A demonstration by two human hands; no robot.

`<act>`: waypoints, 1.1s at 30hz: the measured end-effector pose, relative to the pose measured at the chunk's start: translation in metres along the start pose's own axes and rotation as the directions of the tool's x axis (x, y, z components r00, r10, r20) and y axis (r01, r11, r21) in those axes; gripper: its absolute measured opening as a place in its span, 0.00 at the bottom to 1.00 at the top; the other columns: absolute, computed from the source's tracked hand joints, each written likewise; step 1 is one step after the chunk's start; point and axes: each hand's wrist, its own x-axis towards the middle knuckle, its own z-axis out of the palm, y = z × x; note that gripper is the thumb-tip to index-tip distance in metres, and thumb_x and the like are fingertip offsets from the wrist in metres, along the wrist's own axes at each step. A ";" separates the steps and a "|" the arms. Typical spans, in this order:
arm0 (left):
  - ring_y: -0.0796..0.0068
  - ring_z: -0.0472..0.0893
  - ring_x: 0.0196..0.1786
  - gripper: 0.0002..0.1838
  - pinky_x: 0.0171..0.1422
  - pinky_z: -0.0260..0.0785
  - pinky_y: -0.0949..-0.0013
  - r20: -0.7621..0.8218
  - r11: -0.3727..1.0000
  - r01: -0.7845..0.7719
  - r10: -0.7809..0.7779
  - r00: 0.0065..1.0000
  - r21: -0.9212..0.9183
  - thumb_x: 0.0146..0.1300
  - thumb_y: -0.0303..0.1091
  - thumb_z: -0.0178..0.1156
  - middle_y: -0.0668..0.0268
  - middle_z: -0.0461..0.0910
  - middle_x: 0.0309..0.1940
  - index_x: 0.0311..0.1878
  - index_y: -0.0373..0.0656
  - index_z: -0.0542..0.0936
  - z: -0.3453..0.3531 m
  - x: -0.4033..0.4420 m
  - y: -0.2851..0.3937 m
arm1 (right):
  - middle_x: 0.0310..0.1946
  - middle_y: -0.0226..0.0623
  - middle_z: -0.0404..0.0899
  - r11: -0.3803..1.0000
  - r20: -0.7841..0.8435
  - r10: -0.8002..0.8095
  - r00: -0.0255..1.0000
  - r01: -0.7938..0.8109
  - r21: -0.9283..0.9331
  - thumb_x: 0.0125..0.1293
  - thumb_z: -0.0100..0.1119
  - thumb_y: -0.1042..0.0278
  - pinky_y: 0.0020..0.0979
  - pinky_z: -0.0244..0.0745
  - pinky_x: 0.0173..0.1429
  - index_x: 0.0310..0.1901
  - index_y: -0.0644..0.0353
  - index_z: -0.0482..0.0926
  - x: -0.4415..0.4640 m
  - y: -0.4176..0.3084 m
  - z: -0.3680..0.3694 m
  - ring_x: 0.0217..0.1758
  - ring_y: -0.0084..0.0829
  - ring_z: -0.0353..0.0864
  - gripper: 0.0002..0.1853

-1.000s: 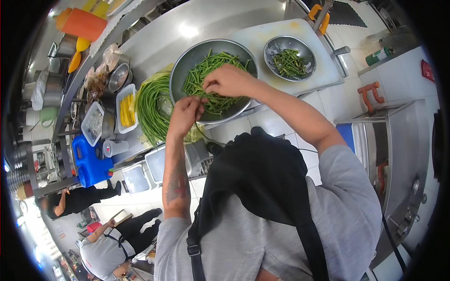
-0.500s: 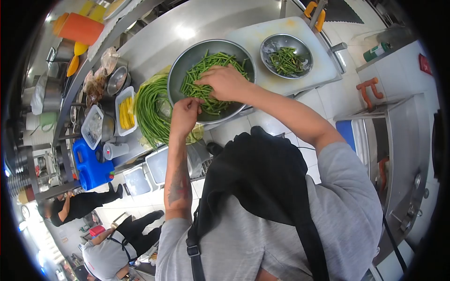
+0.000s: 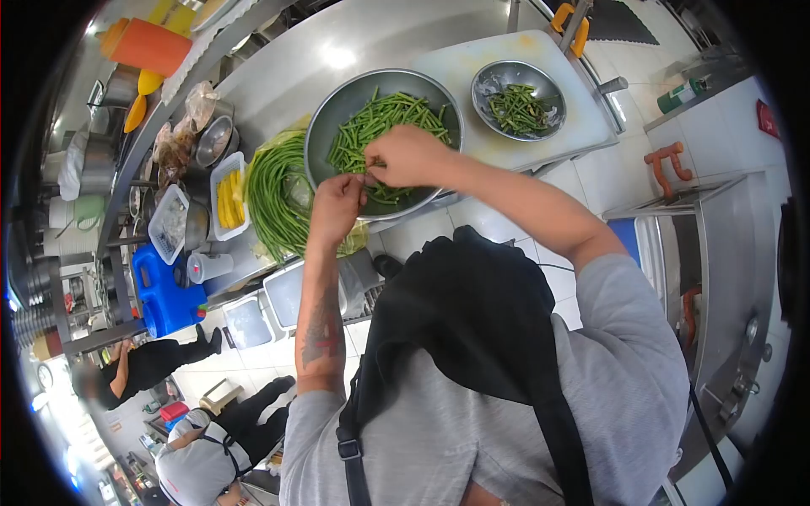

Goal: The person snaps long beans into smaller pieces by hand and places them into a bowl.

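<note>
A large metal bowl point(image 3: 314, 139) holds many short green bean pieces point(image 3: 392, 111). Over its near left part, my left hand point(image 3: 337, 205) is closed in a pinch on a green bean, mostly hidden by the fingers. My right hand point(image 3: 407, 157) is closed too, its fingertips meeting the left ones at the same bean. Left of the bowl lies a coiled bundle of long green beans point(image 3: 272, 198) on yellowish plastic. A smaller metal bowl point(image 3: 481, 85) to the right contains bean scraps point(image 3: 518, 110) and stands on a white cutting board point(image 3: 582, 126).
Left along the steel counter point(image 3: 278, 80) are a tub of yellow strips point(image 3: 228, 198), a clear container point(image 3: 169, 223) and a blue jug point(image 3: 164, 291). Two people point(image 3: 160, 371) are at lower left. A steel sink unit point(image 3: 734, 278) stands at right.
My right hand has moved from lying spread over the bean pieces toward my left hand, and its fingers have closed. My left hand has stayed nearly in place.
</note>
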 end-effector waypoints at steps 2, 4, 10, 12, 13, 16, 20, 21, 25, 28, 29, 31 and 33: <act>0.82 0.72 0.23 0.15 0.28 0.63 0.72 -0.081 0.982 -0.058 0.073 0.994 0.181 0.74 0.35 0.54 0.68 0.76 0.20 0.41 0.35 0.86 0.006 0.007 -0.006 | 0.32 0.45 0.86 0.989 -0.099 -0.036 0.994 0.021 -0.148 0.57 0.63 0.67 0.44 0.82 0.41 0.31 0.60 0.85 -0.002 -0.008 0.031 0.36 0.46 0.87 0.06; 0.81 0.72 0.23 0.15 0.29 0.65 0.70 -0.142 0.929 -0.100 0.160 0.977 0.356 0.73 0.36 0.54 0.67 0.76 0.19 0.40 0.35 0.86 0.009 0.011 -0.012 | 0.28 0.49 0.84 0.945 -0.149 -0.058 0.987 0.007 -0.326 0.55 0.60 0.70 0.44 0.82 0.39 0.29 0.61 0.83 0.002 -0.005 0.050 0.34 0.46 0.87 0.05; 0.81 0.72 0.23 0.17 0.29 0.64 0.70 -0.087 0.978 -0.069 0.087 0.992 0.195 0.74 0.36 0.52 0.68 0.76 0.20 0.40 0.34 0.86 -0.003 0.002 -0.004 | 0.32 0.43 0.87 0.955 -0.317 -0.155 0.936 0.060 -0.290 0.55 0.66 0.68 0.44 0.84 0.45 0.34 0.57 0.89 0.012 0.026 0.033 0.38 0.44 0.89 0.07; 0.84 0.68 0.22 0.16 0.28 0.60 0.75 0.098 0.972 0.077 -0.056 0.994 -0.222 0.75 0.34 0.51 0.72 0.74 0.21 0.44 0.33 0.86 -0.007 0.005 -0.002 | 0.33 0.40 0.88 0.949 -0.443 -0.306 0.843 0.234 -0.211 0.55 0.68 0.65 0.44 0.83 0.48 0.37 0.54 0.90 0.009 0.019 0.017 0.39 0.42 0.89 0.08; 0.84 0.68 0.22 0.16 0.28 0.60 0.75 0.099 0.971 0.082 -0.061 0.993 -0.224 0.75 0.34 0.51 0.72 0.74 0.21 0.44 0.33 0.86 -0.005 0.003 0.001 | 0.35 0.37 0.88 0.988 -0.201 -0.135 0.970 0.148 0.048 0.56 0.70 0.64 0.42 0.82 0.50 0.40 0.54 0.90 0.009 0.016 0.007 0.40 0.42 0.88 0.10; 0.87 0.64 0.22 0.16 0.27 0.56 0.78 0.114 0.942 0.083 -0.049 0.992 -0.325 0.77 0.34 0.50 0.76 0.71 0.23 0.48 0.35 0.85 -0.005 -0.001 0.010 | 0.37 0.34 0.89 0.967 0.051 0.020 0.999 -0.032 0.252 0.58 0.71 0.63 0.38 0.80 0.49 0.44 0.55 0.89 0.014 0.026 -0.019 0.41 0.39 0.88 0.12; 0.88 0.63 0.23 0.17 0.27 0.54 0.80 0.177 0.961 0.043 0.007 0.984 -0.275 0.79 0.37 0.50 0.77 0.69 0.25 0.51 0.34 0.83 -0.013 -0.006 0.009 | 0.35 0.34 0.89 0.917 0.132 0.051 0.990 -0.099 0.387 0.61 0.72 0.64 0.31 0.79 0.43 0.45 0.56 0.89 0.015 0.044 -0.039 0.36 0.30 0.87 0.11; 0.88 0.63 0.23 0.16 0.28 0.56 0.80 0.176 0.967 0.038 0.008 0.984 -0.254 0.79 0.36 0.50 0.77 0.70 0.25 0.51 0.34 0.83 -0.012 -0.005 0.011 | 0.35 0.33 0.89 0.887 0.235 0.042 0.971 -0.144 0.438 0.61 0.71 0.65 0.30 0.79 0.42 0.45 0.56 0.89 0.015 0.040 -0.042 0.34 0.28 0.87 0.11; 0.86 0.66 0.24 0.16 0.28 0.59 0.78 0.158 0.968 0.043 -0.004 0.987 -0.246 0.77 0.34 0.50 0.75 0.71 0.24 0.49 0.34 0.85 -0.001 0.001 0.010 | 0.32 0.42 0.88 0.957 0.109 -0.009 0.994 -0.023 0.289 0.60 0.68 0.66 0.32 0.79 0.40 0.41 0.59 0.88 0.016 0.026 -0.012 0.33 0.35 0.87 0.09; 0.84 0.69 0.24 0.15 0.30 0.62 0.75 0.043 0.996 -0.079 0.077 0.996 0.040 0.75 0.33 0.51 0.73 0.73 0.22 0.46 0.35 0.86 0.005 0.004 0.001 | 0.35 0.43 0.88 0.982 -0.088 0.025 0.996 -0.041 -0.184 0.56 0.65 0.67 0.42 0.82 0.44 0.37 0.57 0.87 0.012 0.026 0.023 0.36 0.45 0.87 0.08; 0.83 0.70 0.25 0.15 0.30 0.63 0.73 -0.001 0.992 -0.080 0.080 0.997 0.102 0.74 0.32 0.51 0.71 0.73 0.21 0.45 0.36 0.87 0.008 0.003 0.000 | 0.37 0.42 0.88 0.910 -0.122 0.070 0.990 -0.114 -0.398 0.55 0.64 0.68 0.45 0.82 0.46 0.37 0.55 0.87 0.011 0.025 0.027 0.37 0.48 0.87 0.08; 0.81 0.71 0.25 0.16 0.31 0.63 0.72 -0.055 0.983 -0.086 0.096 0.994 0.162 0.73 0.32 0.51 0.70 0.74 0.21 0.44 0.36 0.87 0.007 0.005 0.003 | 0.37 0.39 0.88 0.931 -0.140 0.075 0.987 -0.119 -0.344 0.55 0.64 0.67 0.45 0.82 0.47 0.38 0.53 0.87 0.007 0.032 0.025 0.37 0.49 0.87 0.09; 0.85 0.65 0.23 0.17 0.28 0.56 0.76 0.046 1.000 0.012 -0.013 0.999 0.023 0.77 0.37 0.49 0.75 0.72 0.23 0.49 0.34 0.84 0.004 0.003 0.004 | 0.36 0.39 0.88 0.974 -0.335 -0.211 0.918 0.170 -0.148 0.57 0.64 0.67 0.44 0.81 0.47 0.40 0.54 0.88 0.005 0.028 0.021 0.38 0.48 0.86 0.09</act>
